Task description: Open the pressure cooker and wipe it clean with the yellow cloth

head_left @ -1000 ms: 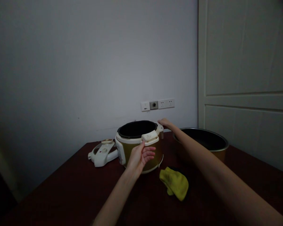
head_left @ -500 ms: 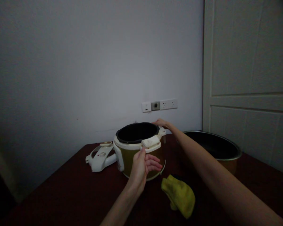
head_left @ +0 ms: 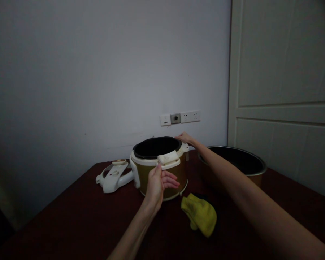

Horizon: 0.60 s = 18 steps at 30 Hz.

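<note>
A gold and white electric pressure cooker (head_left: pixel 146 175) stands lidless on the table, with a dark pot rim round its opening. At its front, my left hand (head_left: pixel 156 185) has its thumb against the lower edge of the white side handle (head_left: pixel 168 157), the fingers curled loosely beneath. My right hand (head_left: pixel 184 137) reaches round to the far side and grips the cooker near its back handle; its fingertips are hidden. The white lid (head_left: pixel 115 177) lies left of the cooker. In front, to the right, is a crumpled yellow cloth (head_left: pixel 200 215).
A large dark-lined pot (head_left: pixel 256 173) with a metal rim stands at the right, partly behind my right forearm. Dark red covers the tabletop (head_left: pixel 78 216). The wall behind carries several sockets and a switch (head_left: pixel 175 118). A white panelled door (head_left: pixel 281 72) is at the right.
The whole view has shifted slightly, moving everything a little left and up. The cooker's front handle has also turned slightly left, with my left hand at it. My right hand stays at the far side.
</note>
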Available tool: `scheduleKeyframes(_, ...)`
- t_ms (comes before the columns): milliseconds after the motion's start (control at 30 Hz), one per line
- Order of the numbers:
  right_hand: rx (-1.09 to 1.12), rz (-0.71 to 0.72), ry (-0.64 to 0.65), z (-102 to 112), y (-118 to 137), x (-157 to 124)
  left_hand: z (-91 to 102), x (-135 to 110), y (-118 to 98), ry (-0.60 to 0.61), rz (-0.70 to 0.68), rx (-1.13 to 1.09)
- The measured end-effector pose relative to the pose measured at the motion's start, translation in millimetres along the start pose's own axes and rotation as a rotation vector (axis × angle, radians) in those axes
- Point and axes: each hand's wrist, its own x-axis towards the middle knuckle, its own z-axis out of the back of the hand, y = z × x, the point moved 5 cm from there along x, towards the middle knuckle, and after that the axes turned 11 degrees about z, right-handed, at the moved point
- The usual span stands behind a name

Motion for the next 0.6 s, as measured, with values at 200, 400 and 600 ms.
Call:
scheduleKeyframes(200, -0.041, -0.004, -0.077, 6.6, -7.3, -3.4, 11.7, 0.1, -10.8, -0.035, -0.009, 0.015)
scheduleKeyframes(400, -0.056, -0.047, -0.140, 9.3, -11.1, -8.3, 29.1, 7.3, -21.0, -0.079, 0.006, 0.019)
scheduleKeyframes(600, 0.009, -0.131, -0.205, 13.7, -8.2, -25.1, 54.2, 22.0, -34.4, -0.122, -0.021, -0.026)
